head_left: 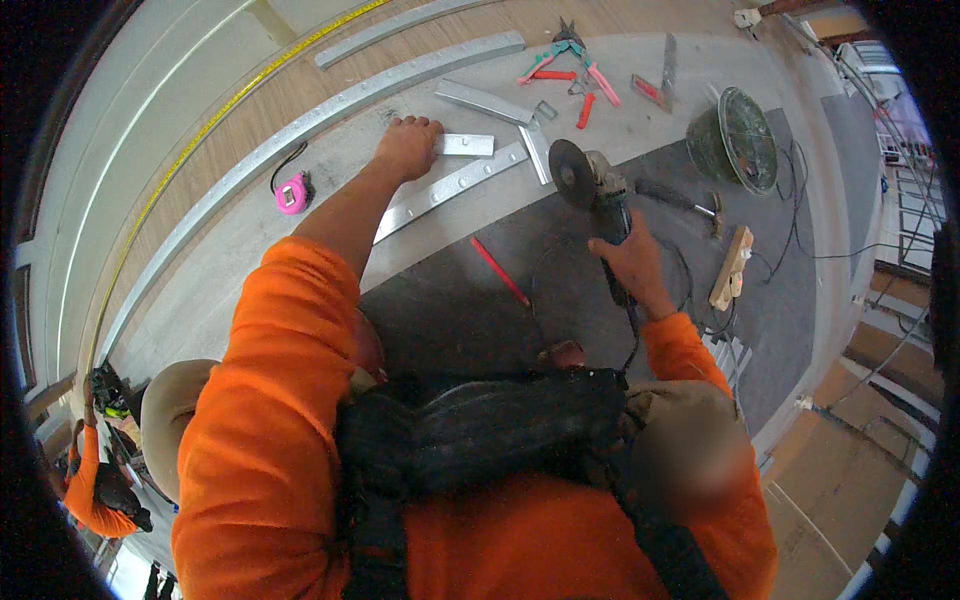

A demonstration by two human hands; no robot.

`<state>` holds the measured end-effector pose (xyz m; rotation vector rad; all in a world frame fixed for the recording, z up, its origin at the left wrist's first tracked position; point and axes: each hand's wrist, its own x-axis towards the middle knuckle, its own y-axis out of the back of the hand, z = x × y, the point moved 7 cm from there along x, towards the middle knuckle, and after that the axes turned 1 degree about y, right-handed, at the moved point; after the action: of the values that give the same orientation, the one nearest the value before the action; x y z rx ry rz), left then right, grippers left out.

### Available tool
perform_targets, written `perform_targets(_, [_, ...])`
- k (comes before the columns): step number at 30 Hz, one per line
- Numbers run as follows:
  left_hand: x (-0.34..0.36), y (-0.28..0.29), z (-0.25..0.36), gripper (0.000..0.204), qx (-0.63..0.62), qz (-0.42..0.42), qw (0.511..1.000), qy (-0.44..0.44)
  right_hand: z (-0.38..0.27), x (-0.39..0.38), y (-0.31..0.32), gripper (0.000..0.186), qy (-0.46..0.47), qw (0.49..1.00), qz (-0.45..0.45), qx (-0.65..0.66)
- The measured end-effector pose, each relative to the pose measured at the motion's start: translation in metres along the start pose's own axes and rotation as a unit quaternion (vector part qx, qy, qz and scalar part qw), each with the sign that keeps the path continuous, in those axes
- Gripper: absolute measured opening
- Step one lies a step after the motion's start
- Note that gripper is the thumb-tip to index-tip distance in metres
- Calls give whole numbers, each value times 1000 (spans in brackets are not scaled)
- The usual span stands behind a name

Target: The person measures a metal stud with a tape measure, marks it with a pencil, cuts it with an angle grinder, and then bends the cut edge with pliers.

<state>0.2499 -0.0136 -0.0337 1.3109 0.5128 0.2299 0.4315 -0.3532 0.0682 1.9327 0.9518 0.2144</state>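
My right hand [637, 262] is wrapped round the body of an angle grinder [611, 212]. Its dark cutting disc [571, 174] is raised on the left side, near a metal offcut [537, 155]. Out to the left, my left hand [408, 148] has its fingers curled at the end of a short metal channel piece [468, 145], gripping it against the floor. Just below that piece lies a longer punched metal strip [455, 187]. Another short channel [484, 101] rests beyond it. A red pencil [500, 272] lies on the dark sheet between my arms.
Ahead are tin snips [568, 45], red-handled pliers [584, 108] and a square [667, 75]. A bucket [745, 140], hammer [708, 209], wooden block [732, 268] and cables stand or lie right. Left are a pink tape measure [291, 194], long metal profile [300, 125] and another person [95, 490].
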Motion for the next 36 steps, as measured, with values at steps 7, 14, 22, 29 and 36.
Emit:
perform_targets(7, [-24, 9, 23, 50, -100, -79, 991, 47, -13, 6, -2, 76, 26, 999, -5, -18])
perform_targets(14, [-41, -4, 46, 48, -160, -42, 982, 85, -13, 13, -11, 75, 35, 999, 5, -34])
perform_targets(22, [-53, -10, 63, 40, -147, 37, 982, 111, -22, 20, -19, 65, 71, 997, -5, -40])
perform_targets(29, [-51, -20, 65, 40, -177, -11, 974, 142, -27, 33, -33, 64, 43, 995, -54, -68])
perform_targets(36, [-50, -18, 65, 32, -165, 13, 977, 137, -35, 44, -42, 61, 39, 994, -64, -81])
